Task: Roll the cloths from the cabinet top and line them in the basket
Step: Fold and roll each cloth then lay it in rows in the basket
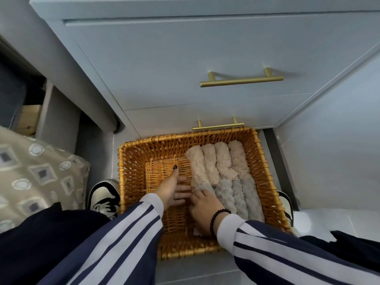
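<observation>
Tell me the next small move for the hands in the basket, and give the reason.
Probably nudge the leftmost grey roll rightward, snug against its neighbours. The right hand lies on its near end and the left hand flanks it with straight fingers, while the bare left half of the basket leaves room for more rolls.

Near ends of the leftmost rolled cloths [200, 173] — perhaps two — hidden beneath the hands [202, 208].

Brass drawer handle [241, 80], patterned cushion [39, 173], sneaker [104, 197].
</observation>
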